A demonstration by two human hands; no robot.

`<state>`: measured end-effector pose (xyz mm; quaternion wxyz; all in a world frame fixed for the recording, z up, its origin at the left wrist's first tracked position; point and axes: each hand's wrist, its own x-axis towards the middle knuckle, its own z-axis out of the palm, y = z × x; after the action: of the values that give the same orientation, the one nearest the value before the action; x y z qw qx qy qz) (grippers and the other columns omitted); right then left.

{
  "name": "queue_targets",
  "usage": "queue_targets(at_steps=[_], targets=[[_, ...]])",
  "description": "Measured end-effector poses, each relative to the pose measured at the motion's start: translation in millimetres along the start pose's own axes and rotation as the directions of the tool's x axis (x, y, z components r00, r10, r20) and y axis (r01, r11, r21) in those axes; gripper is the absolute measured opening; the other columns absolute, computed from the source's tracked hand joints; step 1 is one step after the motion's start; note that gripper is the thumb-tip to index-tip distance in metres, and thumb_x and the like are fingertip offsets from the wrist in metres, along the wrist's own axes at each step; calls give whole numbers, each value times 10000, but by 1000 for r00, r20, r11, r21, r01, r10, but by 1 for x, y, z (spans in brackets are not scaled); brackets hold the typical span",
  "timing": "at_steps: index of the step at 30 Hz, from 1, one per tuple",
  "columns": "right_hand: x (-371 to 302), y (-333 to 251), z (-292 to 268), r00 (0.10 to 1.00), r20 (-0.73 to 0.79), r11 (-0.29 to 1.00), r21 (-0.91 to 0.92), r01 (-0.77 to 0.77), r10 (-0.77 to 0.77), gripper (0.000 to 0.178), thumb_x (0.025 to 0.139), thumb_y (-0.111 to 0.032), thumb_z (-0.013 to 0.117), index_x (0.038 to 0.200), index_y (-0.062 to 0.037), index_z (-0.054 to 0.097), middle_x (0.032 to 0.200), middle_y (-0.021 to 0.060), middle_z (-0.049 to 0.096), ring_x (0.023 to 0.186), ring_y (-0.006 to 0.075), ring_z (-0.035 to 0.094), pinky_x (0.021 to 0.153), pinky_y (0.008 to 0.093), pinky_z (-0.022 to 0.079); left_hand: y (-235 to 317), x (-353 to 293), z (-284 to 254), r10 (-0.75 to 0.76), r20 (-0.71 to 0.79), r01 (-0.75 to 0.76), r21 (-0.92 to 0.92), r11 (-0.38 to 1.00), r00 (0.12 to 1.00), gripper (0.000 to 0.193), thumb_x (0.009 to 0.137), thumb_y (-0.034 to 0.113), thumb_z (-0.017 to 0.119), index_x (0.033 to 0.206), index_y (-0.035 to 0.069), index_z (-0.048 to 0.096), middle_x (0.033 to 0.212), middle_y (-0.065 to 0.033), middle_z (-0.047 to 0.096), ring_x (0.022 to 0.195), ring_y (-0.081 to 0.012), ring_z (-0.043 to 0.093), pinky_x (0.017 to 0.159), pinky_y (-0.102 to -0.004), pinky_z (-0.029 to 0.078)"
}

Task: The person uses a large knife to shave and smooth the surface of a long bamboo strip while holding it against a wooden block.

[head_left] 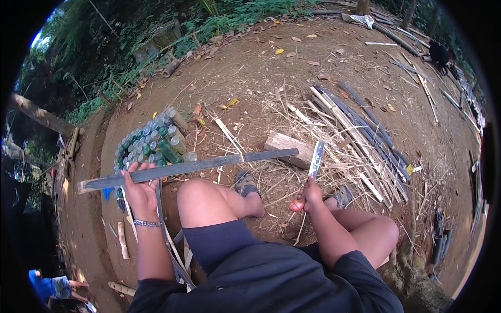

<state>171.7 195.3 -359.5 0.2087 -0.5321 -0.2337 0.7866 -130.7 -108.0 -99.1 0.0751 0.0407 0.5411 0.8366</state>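
Note:
A long dark strip of split bamboo slants across in front of me, its pale cut end at the left. My left hand supports it near that end, the thumb against the strip and the fingers partly behind it. The strip's other end reaches over a squared wooden block on the ground; whether they touch I cannot tell. My right hand is closed round the reddish handle of a large knife, its blade pointing up and away, beside the block and apart from the strip.
Green and clear bottles are heaped at the left. Dark bamboo strips lie in a bundle at the right, among pale shavings. Thin strips stand by my left forearm. Another person is at the lower left.

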Motion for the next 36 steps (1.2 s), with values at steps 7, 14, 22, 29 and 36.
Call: queue_targets(at_steps=[7,14,22,29,36], targets=[[2,-5,-24,999,-47,998,-67,-1,-2,406,974,-488,457,869,-96,470,640,31,453,515,170,450,469,323,417,0,56,-146,60,-381,-148,-206,967,922,514,1013,460,327,1303,42,408,1224,-167,528,1107,-350,577,920,-523,513],[9,12,-25,997,-69,992,-126,30,-39,391,981,-468,447,907,-84,467,642,45,434,510,179,447,434,327,408,-24,8,-351,-33,-853,-371,-260,892,521,524,1027,368,278,1284,-67,417,1265,-182,514,1120,-343,574,915,-444,548],[25,37,-29,1000,12,975,-220,-14,17,350,989,-442,447,924,-98,458,664,39,451,502,184,442,444,336,418,-84,-104,-521,-138,-938,-505,-290,813,318,658,960,530,339,1417,57,355,1463,-148,366,1320,-332,384,1012,-471,417],[16,-23,-31,999,-24,969,-245,28,-35,356,973,-429,490,906,-79,502,631,40,457,491,181,449,445,338,428,-166,-83,-455,-514,-804,544,-300,784,298,693,898,577,455,1403,111,365,1330,-127,444,1214,-317,458,1026,-584,336],[-44,-174,-107,914,-116,794,-545,269,-390,169,861,-125,541,786,24,572,659,85,557,522,176,517,492,337,440,-218,13,-207,-414,-472,618,465,634,779,279,943,374,556,886,101,580,809,23,576,684,-111,516,588,-277,383]])
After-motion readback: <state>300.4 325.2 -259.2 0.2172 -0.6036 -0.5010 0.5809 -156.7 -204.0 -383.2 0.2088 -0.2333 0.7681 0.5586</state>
